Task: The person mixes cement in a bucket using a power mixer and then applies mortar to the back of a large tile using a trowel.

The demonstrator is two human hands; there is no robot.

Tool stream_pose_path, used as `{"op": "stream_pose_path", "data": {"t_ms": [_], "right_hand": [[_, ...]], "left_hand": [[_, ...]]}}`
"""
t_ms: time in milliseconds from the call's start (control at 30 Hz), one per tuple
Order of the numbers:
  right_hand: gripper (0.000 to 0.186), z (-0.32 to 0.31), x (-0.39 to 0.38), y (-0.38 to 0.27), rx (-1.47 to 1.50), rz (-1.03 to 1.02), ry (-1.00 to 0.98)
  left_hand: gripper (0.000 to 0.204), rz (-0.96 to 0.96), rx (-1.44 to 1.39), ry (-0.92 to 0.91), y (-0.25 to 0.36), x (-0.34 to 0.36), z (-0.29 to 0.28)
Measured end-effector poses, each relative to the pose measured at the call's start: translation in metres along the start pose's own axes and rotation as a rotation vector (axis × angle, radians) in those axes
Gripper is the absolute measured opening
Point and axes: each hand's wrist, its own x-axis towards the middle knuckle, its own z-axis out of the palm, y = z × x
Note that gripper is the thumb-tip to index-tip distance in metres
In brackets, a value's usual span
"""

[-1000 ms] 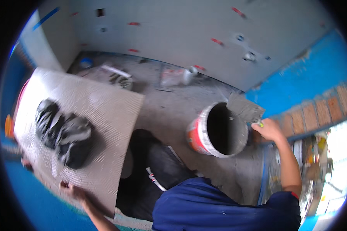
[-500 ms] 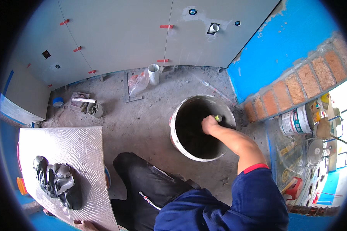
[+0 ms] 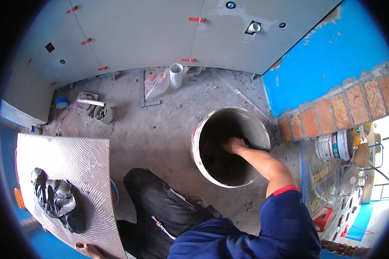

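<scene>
My right hand is deep inside a large white bucket, closed around a tool's handle. The tool's working end is lost in the dark grey mix. To the left lies a big tile with its ridged back facing up. A dark grey heap of mortar sits on that tile. At the tile's near edge is my left hand, its fingers bent against the edge and partly cut off by the picture's rim.
Large grey wall tiles with red clips stand ahead. On the floor are a white pipe piece, a plastic bag, a small tub and blue tape. A low brick edge borders the right.
My right hand has sunk a little lower into the bucket, and the yellow-green handle end no longer shows. The view has shifted slightly. My left hand stays at the tile's edge.
</scene>
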Motion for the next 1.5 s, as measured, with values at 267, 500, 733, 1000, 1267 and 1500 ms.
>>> {"op": "stream_pose_path", "data": {"t_ms": [267,500,733,1000,1267,1500], "right_hand": [[0.061,0.013,0.008,-0.015,0.136,-0.054,-0.089],[0.062,-0.012,-0.016,-0.025,0.128,-0.067,-0.099],[0.058,-0.017,-0.030,-0.006,0.174,-0.083,0.005],[0.047,-0.068,-0.072,-0.010,0.261,-0.071,-0.092],[0.043,-0.106,-0.114,0.011,0.461,-0.079,-0.083],[0.029,-0.139,-0.168,0.048,0.889,-0.123,-0.012]], "left_hand": [[0.029,-0.005,0.058,0.000,0.006,-0.006,-0.010],[0.031,-0.029,0.181,-0.088,-0.016,-0.001,-0.026],[0.034,-0.040,0.026,0.016,0.024,-0.008,-0.008],[0.041,-0.094,-0.060,0.001,0.018,-0.009,-0.009],[0.048,-0.114,0.010,-0.101,0.018,-0.004,-0.009],[0.041,-0.147,-0.108,-0.046,0.044,-0.016,-0.008]]}}
